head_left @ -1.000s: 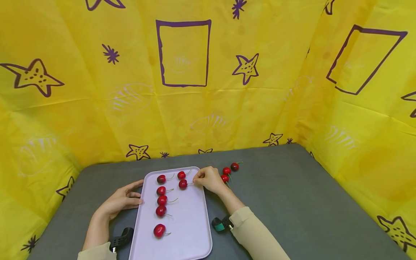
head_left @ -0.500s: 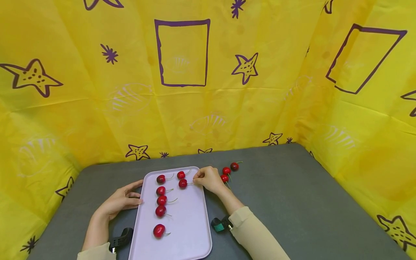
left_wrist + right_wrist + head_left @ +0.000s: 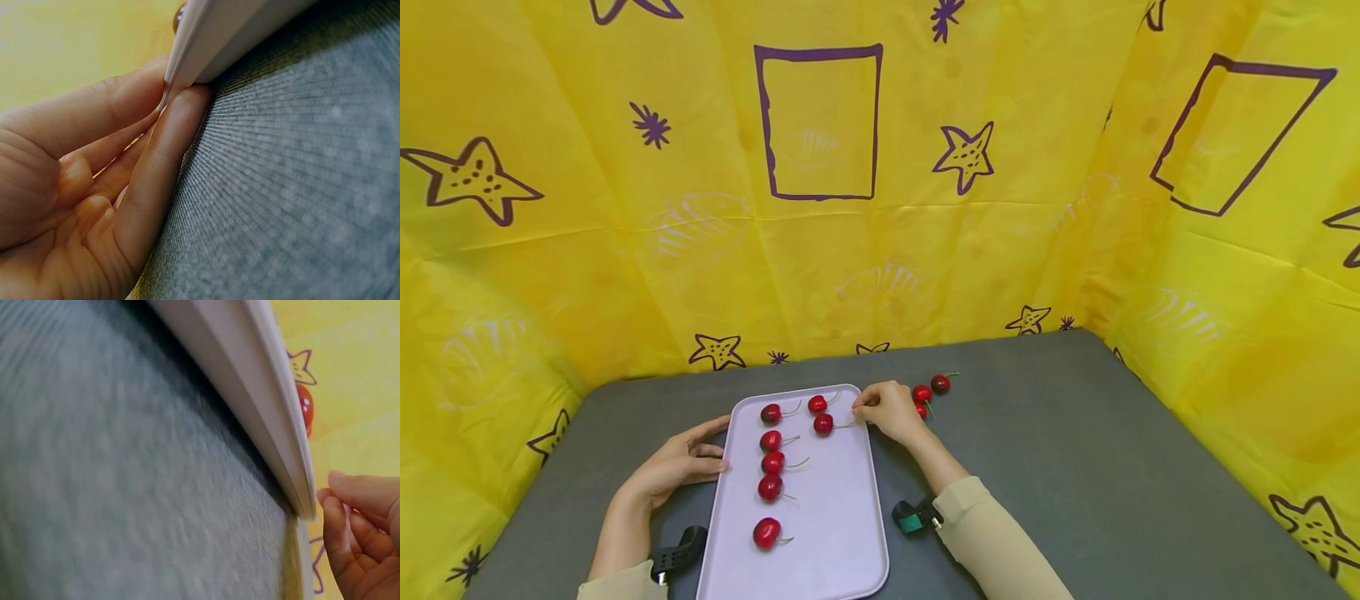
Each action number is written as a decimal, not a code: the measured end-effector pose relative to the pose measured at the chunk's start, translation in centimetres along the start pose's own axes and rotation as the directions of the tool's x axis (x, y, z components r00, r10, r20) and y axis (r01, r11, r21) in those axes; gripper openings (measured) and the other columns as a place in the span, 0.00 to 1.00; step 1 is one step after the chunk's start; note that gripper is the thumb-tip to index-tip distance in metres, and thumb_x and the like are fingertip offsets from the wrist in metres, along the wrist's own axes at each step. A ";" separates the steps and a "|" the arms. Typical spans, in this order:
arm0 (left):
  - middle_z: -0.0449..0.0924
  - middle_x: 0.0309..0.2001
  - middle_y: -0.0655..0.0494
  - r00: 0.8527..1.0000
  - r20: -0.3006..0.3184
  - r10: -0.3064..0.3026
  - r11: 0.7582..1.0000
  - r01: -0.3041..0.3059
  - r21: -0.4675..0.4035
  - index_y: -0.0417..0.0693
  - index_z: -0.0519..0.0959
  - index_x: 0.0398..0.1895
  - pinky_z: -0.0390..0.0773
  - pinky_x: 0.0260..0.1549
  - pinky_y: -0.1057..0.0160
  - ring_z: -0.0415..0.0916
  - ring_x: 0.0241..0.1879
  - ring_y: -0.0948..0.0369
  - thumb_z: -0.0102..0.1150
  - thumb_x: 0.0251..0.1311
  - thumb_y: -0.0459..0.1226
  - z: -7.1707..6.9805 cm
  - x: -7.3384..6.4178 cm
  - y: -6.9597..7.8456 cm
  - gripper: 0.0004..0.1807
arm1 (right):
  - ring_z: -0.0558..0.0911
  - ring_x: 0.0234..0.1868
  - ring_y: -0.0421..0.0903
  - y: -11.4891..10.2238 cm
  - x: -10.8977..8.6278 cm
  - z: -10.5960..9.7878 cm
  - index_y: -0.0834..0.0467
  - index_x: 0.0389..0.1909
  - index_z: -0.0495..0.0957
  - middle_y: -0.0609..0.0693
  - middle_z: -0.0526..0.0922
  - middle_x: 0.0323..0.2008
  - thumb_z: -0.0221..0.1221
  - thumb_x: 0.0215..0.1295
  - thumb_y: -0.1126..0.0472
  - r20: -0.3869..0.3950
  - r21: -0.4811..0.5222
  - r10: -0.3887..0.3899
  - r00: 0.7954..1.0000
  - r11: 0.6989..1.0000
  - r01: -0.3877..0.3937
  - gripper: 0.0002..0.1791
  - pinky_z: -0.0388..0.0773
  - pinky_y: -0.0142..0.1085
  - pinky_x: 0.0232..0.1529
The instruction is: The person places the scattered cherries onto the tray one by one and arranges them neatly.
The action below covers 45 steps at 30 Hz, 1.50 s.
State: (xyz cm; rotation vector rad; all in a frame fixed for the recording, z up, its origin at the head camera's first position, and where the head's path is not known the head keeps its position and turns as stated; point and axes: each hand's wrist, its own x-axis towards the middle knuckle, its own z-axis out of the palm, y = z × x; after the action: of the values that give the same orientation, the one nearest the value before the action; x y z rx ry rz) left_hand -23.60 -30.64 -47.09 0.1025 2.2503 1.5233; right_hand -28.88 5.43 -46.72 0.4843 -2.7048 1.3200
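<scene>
On a pale lilac tray [image 3: 820,517] lie several red cherries with green stems. My right hand [image 3: 891,412] is over the tray's upper right edge, its thumb and forefinger tips close together. Just below them lies a dark red cherry [image 3: 823,424], its stem reaching toward the fingers. In the right wrist view that hand [image 3: 369,519] is beyond the tray corner, nothing visible between its loosely bent fingers. My left hand [image 3: 677,465] rests its fingertips against the tray's left edge. In the left wrist view its fingers [image 3: 159,153] touch the rim and side.
Several cherries lie in a left column on the tray, with another cherry [image 3: 817,404] at the top right. More loose cherries [image 3: 922,393] lie on the grey table [image 3: 1075,467] right of the tray, partly behind the right hand. A yellow patterned cloth [image 3: 1015,258] encloses the table.
My right hand has moved slightly right, away from the end of the dark cherry's stem, and covers more of the loose cherries. The left hand and tray stay in place.
</scene>
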 end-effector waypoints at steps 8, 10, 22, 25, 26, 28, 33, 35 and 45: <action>0.76 0.50 0.41 1.000 0.005 0.015 1.000 -0.015 -0.003 0.40 0.48 0.78 0.86 0.46 0.62 0.78 0.44 0.61 0.64 0.61 0.37 -0.2 0.0 -0.3 0.47 | 0.78 0.21 0.34 0.1 -0.1 -2.1 0.55 0.29 0.88 0.50 0.88 0.25 0.69 0.57 0.61 -0.056 0.011 0.007 0.998 1.000 -0.007 0.02 0.76 0.27 0.22; 0.76 0.51 0.40 1.000 0.005 0.015 1.000 -0.015 -0.006 0.40 0.48 0.78 0.86 0.46 0.62 0.78 0.44 0.62 0.64 0.61 0.37 -0.2 0.0 -0.4 0.47 | 0.79 0.22 0.33 0.2 -0.1 -2.7 0.55 0.29 0.88 0.49 0.89 0.26 0.69 0.57 0.59 -0.072 0.003 0.011 0.997 1.000 -0.011 0.03 0.77 0.27 0.24; 0.76 0.49 0.44 1.000 0.002 0.003 1.000 -0.003 0.002 0.41 0.48 0.78 0.86 0.46 0.63 0.77 0.45 0.61 0.65 0.61 0.38 -0.2 0.0 -0.2 0.48 | 0.82 0.27 0.36 1.5 -0.9 -5.8 0.54 0.29 0.88 0.50 0.89 0.28 0.70 0.56 0.60 -0.171 0.032 0.072 0.983 0.997 -0.068 0.02 0.79 0.30 0.31; 0.76 0.50 0.43 1.000 0.004 0.006 1.000 -0.006 0.003 0.41 0.48 0.78 0.86 0.47 0.63 0.77 0.45 0.61 0.65 0.61 0.38 -0.1 0.0 -0.2 0.48 | 0.81 0.27 0.37 1.9 -0.9 -6.3 0.53 0.29 0.88 0.49 0.89 0.27 0.71 0.56 0.60 -0.187 0.038 0.104 0.977 0.994 -0.098 0.02 0.78 0.30 0.32; 0.76 0.50 0.43 1.000 0.005 0.006 1.000 -0.006 0.001 0.41 0.48 0.78 0.86 0.47 0.63 0.77 0.45 0.61 0.65 0.61 0.38 -0.1 0.0 -0.2 0.48 | 0.81 0.26 0.37 2.1 -1.0 -6.5 0.53 0.29 0.88 0.49 0.89 0.27 0.71 0.56 0.60 -0.192 0.038 0.116 0.975 0.993 -0.111 0.02 0.78 0.30 0.32; 0.76 0.50 0.43 1.000 0.008 0.009 1.000 -0.009 -0.002 0.41 0.48 0.78 0.86 0.47 0.63 0.77 0.45 0.61 0.65 0.61 0.38 -0.1 0.0 -0.2 0.48 | 0.80 0.26 0.37 2.3 -1.0 -6.9 0.53 0.29 0.88 0.49 0.88 0.26 0.71 0.56 0.60 -0.202 0.038 0.136 0.970 0.991 -0.131 0.02 0.77 0.30 0.31; 0.76 0.50 0.42 0.999 0.018 0.028 1.000 -0.027 -0.013 0.40 0.47 0.78 0.86 0.47 0.62 0.78 0.45 0.62 0.64 0.62 0.37 -0.1 0.1 -0.3 0.47 | 0.82 0.27 0.39 3.5 -1.2 -8.0 0.53 0.30 0.88 0.50 0.89 0.27 0.70 0.56 0.59 -0.244 0.014 0.148 0.958 0.989 -0.149 0.02 0.76 0.29 0.32; 0.76 0.50 0.42 1.000 0.015 0.022 1.000 -0.021 -0.013 0.40 0.48 0.78 0.86 0.46 0.63 0.78 0.45 0.62 0.64 0.62 0.37 0.0 0.1 -0.3 0.47 | 0.83 0.29 0.41 4.1 -1.2 -8.5 0.54 0.31 0.88 0.51 0.89 0.28 0.70 0.56 0.60 -0.272 0.001 0.143 0.952 0.989 -0.148 0.03 0.76 0.29 0.32; 0.76 0.50 0.43 1.000 0.012 0.015 1.000 -0.015 0.003 0.40 0.48 0.78 0.86 0.46 0.64 0.77 0.45 0.62 0.65 0.61 0.38 -0.1 0.0 -0.2 0.47 | 0.87 0.40 0.54 8.3 -1.4 -10.9 0.58 0.38 0.88 0.57 0.90 0.37 0.67 0.60 0.61 -0.427 -0.031 0.182 0.886 0.976 -0.216 0.07 0.80 0.46 0.47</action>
State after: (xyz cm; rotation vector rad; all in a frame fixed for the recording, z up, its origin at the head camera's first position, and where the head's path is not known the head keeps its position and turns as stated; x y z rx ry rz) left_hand -23.61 -30.80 -47.24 0.1294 2.2480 1.5229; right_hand -30.85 19.08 -46.48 -0.0902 -2.4705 1.1868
